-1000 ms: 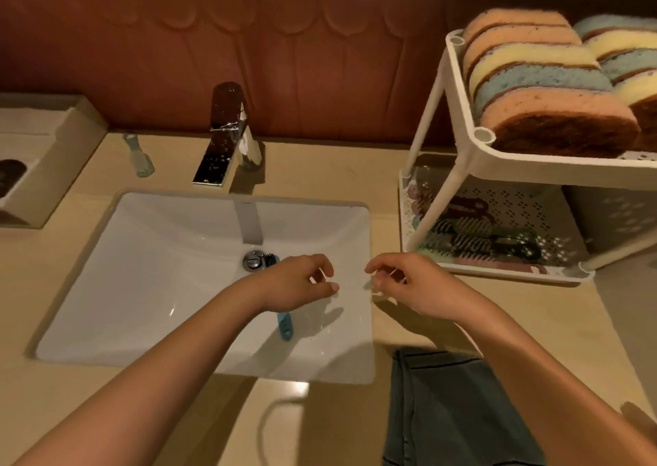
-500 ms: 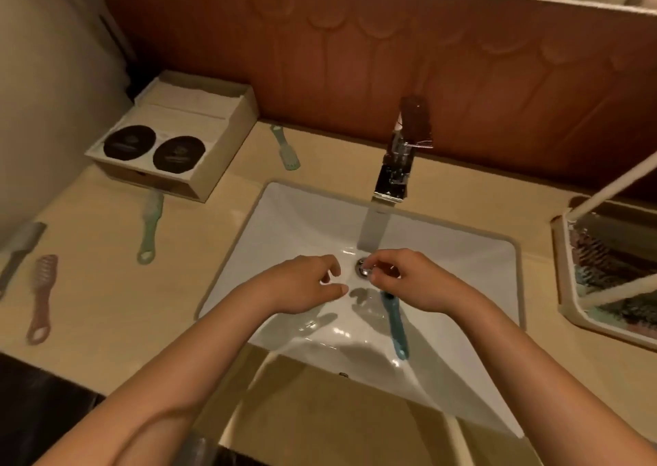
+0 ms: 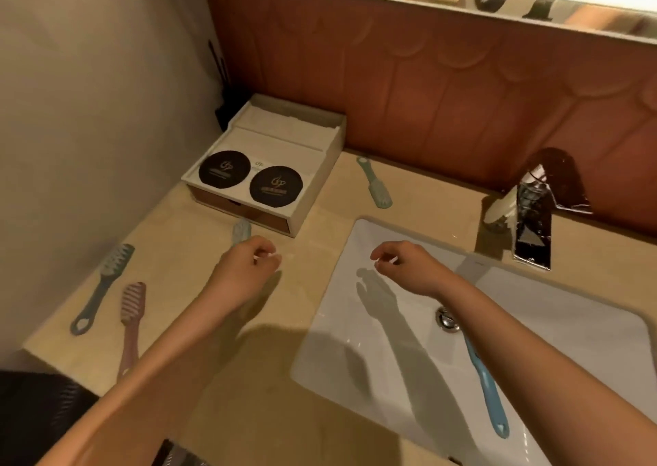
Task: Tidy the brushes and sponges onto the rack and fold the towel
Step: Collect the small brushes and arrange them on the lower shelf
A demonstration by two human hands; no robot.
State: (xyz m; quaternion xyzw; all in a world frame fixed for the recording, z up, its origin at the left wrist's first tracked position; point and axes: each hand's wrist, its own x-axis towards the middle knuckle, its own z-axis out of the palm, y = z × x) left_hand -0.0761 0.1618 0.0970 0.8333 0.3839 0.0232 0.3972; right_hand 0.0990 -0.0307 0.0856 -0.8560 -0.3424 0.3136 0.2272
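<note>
My left hand (image 3: 245,273) hovers over the counter with loosely curled fingers and holds nothing. Just beyond it lies a pale green brush (image 3: 241,230), its handle hidden under the hand. My right hand (image 3: 409,270) hangs over the left part of the white sink (image 3: 373,376), fingers also loosely curled and empty. A blue brush (image 3: 487,391) lies in the basin below the drain. On the counter's left lie a grey-green brush (image 3: 103,284) and a pink brush (image 3: 131,316). Another green brush (image 3: 375,183) lies by the back wall. Rack, sponges and towel are out of view.
A white box (image 3: 281,160) with two black round discs stands at the back left. The chrome tap (image 3: 529,224) rises behind the sink. A wall closes off the left side, and the counter's front edge runs at the lower left.
The view has swung left, off the rack and towel and onto the counter's left part. Both hands have moved left and apart, the left one now over the counter near the pale green brush.
</note>
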